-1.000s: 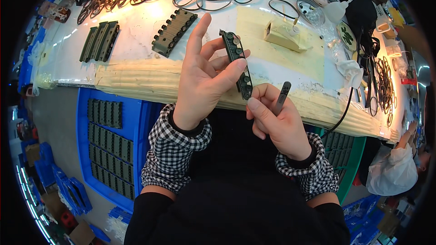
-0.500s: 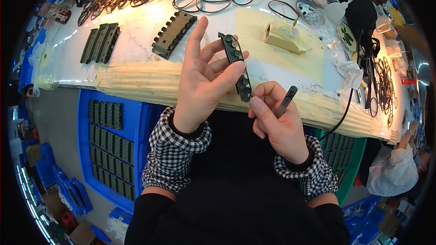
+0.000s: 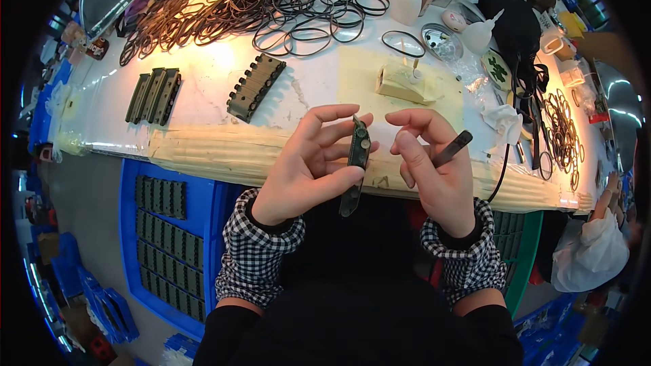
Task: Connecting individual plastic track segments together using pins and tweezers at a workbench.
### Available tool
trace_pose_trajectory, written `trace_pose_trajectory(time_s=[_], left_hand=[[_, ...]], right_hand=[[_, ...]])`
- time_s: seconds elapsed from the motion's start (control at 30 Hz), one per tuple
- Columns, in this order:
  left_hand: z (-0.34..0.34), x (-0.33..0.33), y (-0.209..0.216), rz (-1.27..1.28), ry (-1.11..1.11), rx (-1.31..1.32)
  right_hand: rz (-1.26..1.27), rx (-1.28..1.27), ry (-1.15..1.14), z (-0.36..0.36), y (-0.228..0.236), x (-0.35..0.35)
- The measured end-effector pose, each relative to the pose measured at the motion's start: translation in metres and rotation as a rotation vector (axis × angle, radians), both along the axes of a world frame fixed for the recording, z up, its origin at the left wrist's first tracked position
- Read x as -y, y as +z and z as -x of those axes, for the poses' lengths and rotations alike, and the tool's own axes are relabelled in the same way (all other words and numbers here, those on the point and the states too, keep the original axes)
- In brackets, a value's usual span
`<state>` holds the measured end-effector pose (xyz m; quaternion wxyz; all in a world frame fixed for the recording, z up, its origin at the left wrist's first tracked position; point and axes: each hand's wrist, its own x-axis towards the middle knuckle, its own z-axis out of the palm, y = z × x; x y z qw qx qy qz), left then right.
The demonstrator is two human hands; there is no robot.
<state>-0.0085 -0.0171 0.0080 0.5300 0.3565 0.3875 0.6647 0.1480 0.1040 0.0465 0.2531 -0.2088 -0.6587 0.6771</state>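
Observation:
My left hand [image 3: 305, 173] grips a narrow dark green toy tank side piece [image 3: 352, 183] with round wheels, held steeply over the table's front edge between thumb and fingers. Facing it from the right, my right hand [image 3: 441, 179] keeps a dark, flat-ended tool [image 3: 453, 149] tucked in the palm; its working end is hidden. Its index finger and thumb are slightly parted, a small gap away from the green piece. On the table beyond my left hand lie a green-brown wheeled block [image 3: 256, 87] and a group of similar green pieces [image 3: 154, 96].
A tangled heap of black rubber loops [image 3: 237, 0] covers the back. Behind my right hand stands a yellowish block [image 3: 400, 85], near white squeeze bottles [image 3: 479, 35]. A blue tray [image 3: 129, 257] of green pieces is low left, a green tray [image 3: 532, 251] low right. Another person's sleeve [image 3: 590, 251] shows far right.
The green piece has come down toward me and turned, showing fewer wheels. My right hand has drawn away from its lower end and risen to the right, still with the tool.

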Motion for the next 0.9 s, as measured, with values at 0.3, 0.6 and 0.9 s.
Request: trace_pose_trajectory(time_s=[0.3,0.6,0.9], left_hand=[[0.003,0.007,0.0,-0.044,-0.16,0.068],[-0.008,0.007,0.016,0.015,0.328,-0.829],[-0.02,-0.002,0.004,-0.114,0.662,-1.282]], right_hand=[[0.062,0.152,0.392,-0.003,0.018,-0.029],[-0.188,0.162,0.246,-0.004,-0.01,-0.024],[-0.325,0.175,0.223,-0.005,-0.005,-0.023]])
